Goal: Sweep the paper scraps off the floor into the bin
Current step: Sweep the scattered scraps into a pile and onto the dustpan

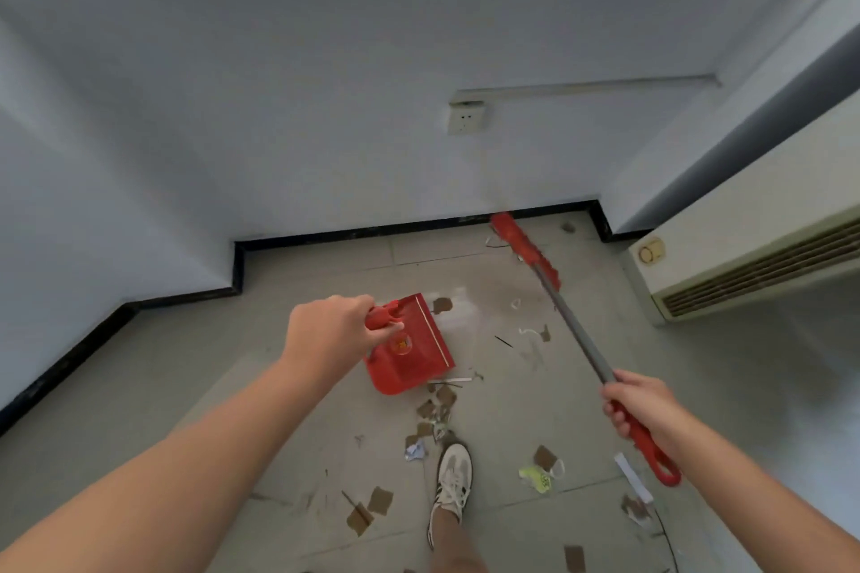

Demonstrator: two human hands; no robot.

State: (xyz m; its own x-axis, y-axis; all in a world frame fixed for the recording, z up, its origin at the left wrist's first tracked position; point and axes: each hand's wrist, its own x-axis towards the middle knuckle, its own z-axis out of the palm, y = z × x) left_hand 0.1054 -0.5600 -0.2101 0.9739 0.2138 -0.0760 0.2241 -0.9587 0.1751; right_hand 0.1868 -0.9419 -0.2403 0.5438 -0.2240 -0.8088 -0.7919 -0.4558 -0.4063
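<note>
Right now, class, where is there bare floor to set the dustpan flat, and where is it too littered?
Bare tiles lie left of the dustpan, up to the black skirting. Crowded: paper scraps between dustpan and shoe, and rightwards under the broom handle.

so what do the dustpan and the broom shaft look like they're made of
Dustpan: looks like moulded red plastic, fairly glossy, with ribbed grooves across the pan. Broom shaft: probably metal, plain grey with a dull sheen. Its red grip looks like plastic.
</note>
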